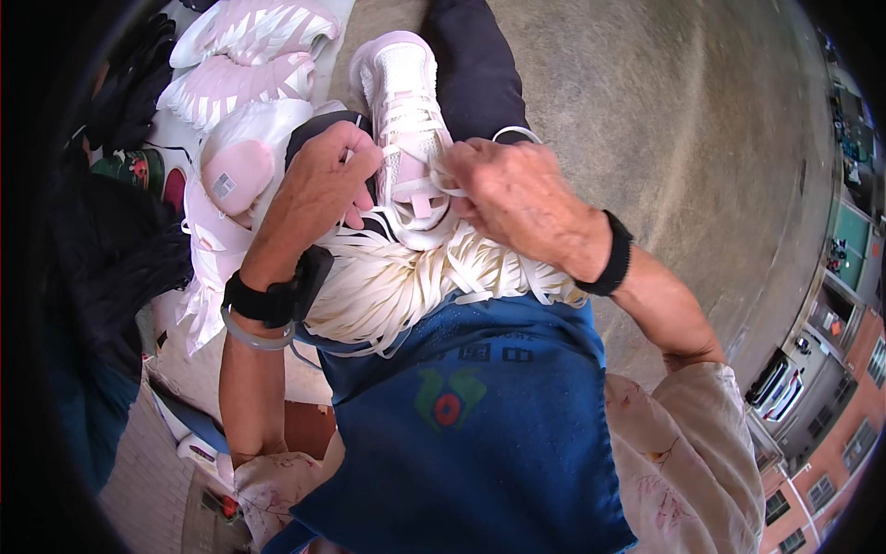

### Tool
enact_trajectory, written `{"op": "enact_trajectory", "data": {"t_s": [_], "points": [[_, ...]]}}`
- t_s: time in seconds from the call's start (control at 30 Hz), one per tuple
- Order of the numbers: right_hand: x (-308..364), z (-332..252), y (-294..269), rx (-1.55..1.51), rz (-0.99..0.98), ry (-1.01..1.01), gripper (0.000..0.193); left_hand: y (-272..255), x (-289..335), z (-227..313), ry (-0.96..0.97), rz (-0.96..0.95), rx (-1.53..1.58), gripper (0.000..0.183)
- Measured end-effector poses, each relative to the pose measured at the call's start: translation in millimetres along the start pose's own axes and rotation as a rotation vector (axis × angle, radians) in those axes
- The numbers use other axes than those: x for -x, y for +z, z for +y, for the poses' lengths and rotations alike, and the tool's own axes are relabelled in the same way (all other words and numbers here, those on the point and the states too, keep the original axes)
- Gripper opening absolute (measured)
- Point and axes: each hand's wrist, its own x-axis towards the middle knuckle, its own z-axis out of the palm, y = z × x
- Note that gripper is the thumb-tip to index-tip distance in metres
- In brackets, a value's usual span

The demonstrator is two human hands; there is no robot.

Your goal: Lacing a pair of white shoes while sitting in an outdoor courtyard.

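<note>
Bent over a white-and-pale-pink mesh sneaker (389, 83), you work with both bare hands at its opening; the shoe sits over your lap, its toe pointing away from you. Your right hand (512, 185), a black band at the wrist, pinches a flat white shoelace (456, 192) between curled fingers. Your left hand (332, 171) curls beside the shoe's left edge (whether its fingers grip anything cannot be told). A loose bundle of cream-white flat laces (388, 282) spreads across your blue cloth apron (554, 434), near more pink-and-white shoes (240, 88) at left.
</note>
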Motion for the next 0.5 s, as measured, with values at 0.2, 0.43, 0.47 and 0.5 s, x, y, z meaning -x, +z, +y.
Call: {"op": "enact_trajectory", "data": {"t_s": [0.2,0.43,0.47,0.5], "points": [[5.6,13.7,-8.6,-0.068,0.06,-0.032,0.016,-4.0,1.2,-0.1,0.025,-0.041,-0.055,0.024],[10.3,13.3,-17.3,-0.616,-0.083,0.031,0.008,4.1,-10.2,3.9,0.011,0.023,-0.06,0.031],[13.1,15.8,-17.7,-0.65,-0.197,0.034,0.006,4.0,-11.4,2.6,0.028,-0.002,-0.046,0.031],[14.8,21.5,-20.1,-0.64,-0.194,-0.006,0.007,4.3,-11.7,3.2,0.029,-0.004,-0.045,0.031]]}}
